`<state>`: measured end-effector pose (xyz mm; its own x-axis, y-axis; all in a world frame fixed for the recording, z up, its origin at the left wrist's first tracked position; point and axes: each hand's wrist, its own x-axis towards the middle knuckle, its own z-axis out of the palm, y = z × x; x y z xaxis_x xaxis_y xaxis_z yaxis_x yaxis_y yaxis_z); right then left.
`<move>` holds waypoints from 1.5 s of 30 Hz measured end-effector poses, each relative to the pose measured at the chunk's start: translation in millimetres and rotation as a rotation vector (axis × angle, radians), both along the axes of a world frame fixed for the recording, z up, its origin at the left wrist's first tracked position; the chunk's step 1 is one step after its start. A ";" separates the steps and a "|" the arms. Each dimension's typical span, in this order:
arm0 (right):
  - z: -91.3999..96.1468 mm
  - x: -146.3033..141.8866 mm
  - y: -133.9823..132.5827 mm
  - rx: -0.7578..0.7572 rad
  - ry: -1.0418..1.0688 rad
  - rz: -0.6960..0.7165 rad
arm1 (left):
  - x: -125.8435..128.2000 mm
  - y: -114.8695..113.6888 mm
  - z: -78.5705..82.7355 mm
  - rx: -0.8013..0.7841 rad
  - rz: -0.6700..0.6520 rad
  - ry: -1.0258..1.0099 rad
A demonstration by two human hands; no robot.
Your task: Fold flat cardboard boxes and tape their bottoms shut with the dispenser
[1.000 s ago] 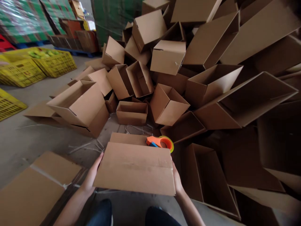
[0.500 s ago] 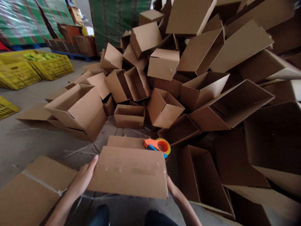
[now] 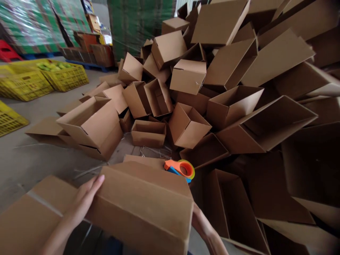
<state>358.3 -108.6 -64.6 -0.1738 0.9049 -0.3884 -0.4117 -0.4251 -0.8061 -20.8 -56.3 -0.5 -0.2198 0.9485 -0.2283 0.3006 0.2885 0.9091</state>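
Note:
Between my two hands is a brown cardboard box, tilted so that a long edge runs across its near side. My left hand presses on its left end, thumb along the upper edge. At the right end my right hand grips the box, its fingers mostly hidden behind the cardboard. Just beyond the box, an orange and blue tape dispenser with a yellow-edged roll lies by another piece of cardboard, which the held box partly covers.
A big heap of open cardboard boxes rises ahead and to the right. Flat cardboard tied with a white strap lies at my left. Yellow crates, one with green fruit, stand at far left. Loose plastic straps lie on the floor.
The box has turned in my hands and come closer to me, so a second long face now shows. Both hands still hold its ends. The view has shifted slightly.

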 end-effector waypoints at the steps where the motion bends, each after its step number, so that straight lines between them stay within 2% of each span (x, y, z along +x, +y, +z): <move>1: 4.9 0.4 3.3 0.003 0.021 -0.008 | -1.8 4.9 -9.1 -0.025 0.096 -0.061; 4: 22.6 2.2 13.1 0.037 0.049 -0.110 | 0.8 20.2 -41.4 -0.110 0.223 -0.245; 7: 49.0 2.1 25.4 0.108 -0.016 -0.184 | 8.0 32.5 -67.9 -0.283 0.339 -0.414; 9: 75.2 -1.2 41.3 0.203 -0.081 -0.217 | 8.4 38.9 -78.6 -0.244 0.273 -0.404; 11: 110.9 -7.5 71.2 0.356 -0.142 -0.264 | 5.4 44.7 -84.3 -0.212 0.193 -0.285; 13: 156.4 -15.4 121.0 0.578 -0.233 -0.329 | 3.7 48.9 -86.3 -0.227 0.039 -0.174; 15: 207.4 -23.8 190.0 0.857 -0.363 -0.441 | 8.0 48.4 -86.9 -0.264 -0.140 -0.124; 17: 252.8 -33.9 264.9 1.102 -0.553 -0.561 | 20.6 39.9 -88.6 -0.268 -0.232 -0.096; 19: 278.9 -47.9 322.6 1.249 -0.754 -0.602 | 39.9 23.9 -92.9 -0.213 -0.256 -0.028; 20: 281.2 -55.9 338.0 1.258 -0.830 -0.576 | 51.2 14.4 -96.2 -0.190 -0.307 0.038; 21: 275.6 -63.5 342.3 1.261 -0.903 -0.483 | 62.9 5.0 -99.9 -0.147 -0.361 0.120; 23: 241.8 -73.3 320.3 1.293 -1.011 -0.299 | 85.9 -10.7 -107.6 -0.054 -0.551 0.291; 25: 185.3 -71.5 272.1 1.327 -1.138 -0.075 | 105.9 -19.2 -113.9 -0.054 -0.748 0.423; 28: 87.9 -48.8 197.0 1.191 -1.238 0.266 | 126.8 -17.9 -118.4 -0.077 -0.961 0.595; 30: 33.0 -26.1 162.2 1.011 -1.300 0.354 | 134.1 -10.8 -120.7 -0.073 -1.007 0.691; 32: -5.6 -1.6 140.0 0.898 -1.383 0.366 | 136.8 -2.3 -126.5 -0.082 -1.037 0.764; 35: -34.6 32.5 119.8 0.874 -1.514 0.270 | 135.6 5.9 -146.9 -0.076 -1.097 0.817; 40: -57.8 62.4 97.9 0.808 -1.672 0.035 | 136.9 0.5 -191.9 0.054 -1.180 1.012; 42: -70.6 63.5 92.7 0.773 -1.700 0.041 | 136.9 -1.1 -198.9 0.099 -1.206 1.077; 45: -83.6 58.9 90.9 0.735 -1.698 0.150 | 131.9 5.7 -190.6 0.171 -1.296 1.103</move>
